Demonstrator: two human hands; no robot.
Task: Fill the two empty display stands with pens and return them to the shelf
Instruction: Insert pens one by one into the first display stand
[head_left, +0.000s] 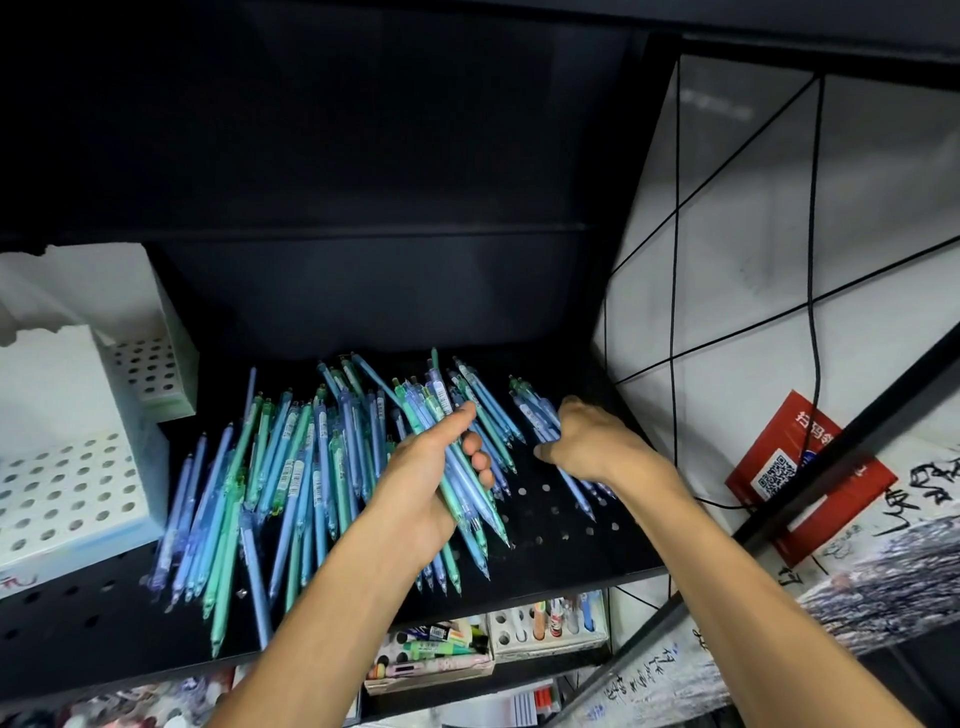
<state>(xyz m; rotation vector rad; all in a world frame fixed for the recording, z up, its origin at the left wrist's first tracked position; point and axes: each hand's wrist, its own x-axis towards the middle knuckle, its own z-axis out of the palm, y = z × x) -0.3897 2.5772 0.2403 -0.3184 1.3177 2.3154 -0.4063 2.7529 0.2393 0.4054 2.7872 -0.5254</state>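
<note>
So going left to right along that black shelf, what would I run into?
White display stands → loose pile of pens → left hand gripping a bundle of pens → right hand → red card.

Little can be read here. A red card (802, 475), well to the right of the right hand's (592, 441) fingers, carries a black-and-white QR code on a white patch and a line of white Chinese characters along its upper edge; these are blurred and cut by a black cable, so the wording cannot be told. Below and right of that card, a white sheet (883, 561) bears black brush-style Chinese writing, also too smeared to read. Some pens (291, 467) left of the left hand's (431, 483) fingers have small white barcode-like stickers, too small to read. The nearer white stand (67, 499), far left of the fingers, shows a red scrawl on its front edge, illegible.
</note>
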